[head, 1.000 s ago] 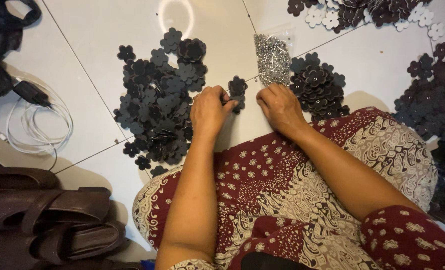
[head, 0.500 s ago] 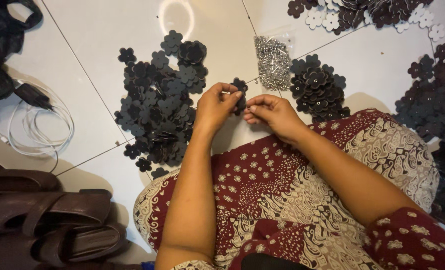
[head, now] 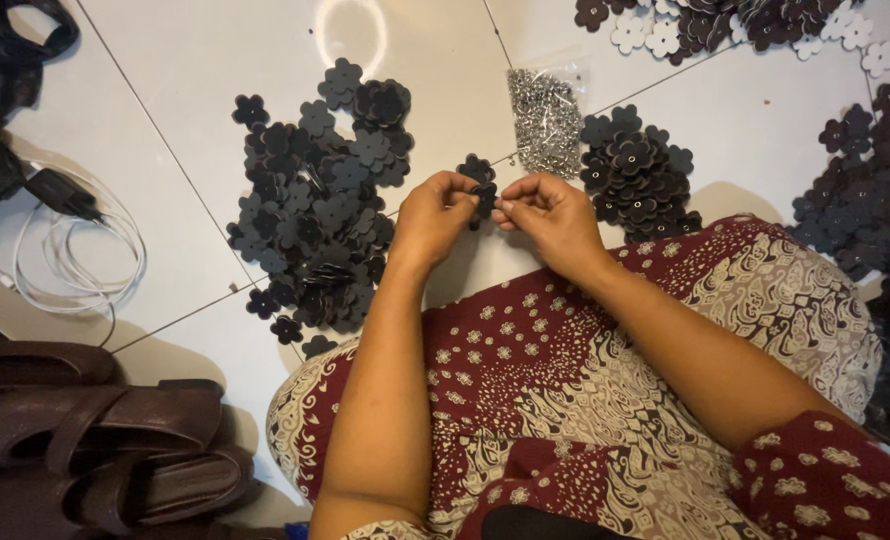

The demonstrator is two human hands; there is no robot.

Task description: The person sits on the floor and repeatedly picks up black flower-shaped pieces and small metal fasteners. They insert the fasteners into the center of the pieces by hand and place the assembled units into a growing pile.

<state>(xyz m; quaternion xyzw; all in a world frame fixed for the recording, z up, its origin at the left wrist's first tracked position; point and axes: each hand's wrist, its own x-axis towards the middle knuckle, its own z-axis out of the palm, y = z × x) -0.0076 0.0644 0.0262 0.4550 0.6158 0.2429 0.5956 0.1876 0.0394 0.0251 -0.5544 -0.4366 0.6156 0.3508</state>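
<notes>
Two hands meet over a white tiled floor (head: 215,60), pinching one dark flower-shaped cutout between them.

Head view: the left hand (head: 435,215) is closed at the fingertips on the flower cutout (head: 482,192), which is held just above the floor; the right hand (head: 550,215) is pinched shut against the same cutout from its other side, and whether it also grips some small part cannot be told. Taking the held cutout as landmark: a large heap of dark cutouts (head: 320,210) lies to its left, a clear bag of small metal pieces (head: 545,120) just beyond it, a stacked pile of cutouts (head: 637,172) to its right, and a patterned maroon skirt (head: 605,400) below it. Well to its left lie a white cable (head: 85,270) and brown sandals (head: 95,440).
</notes>
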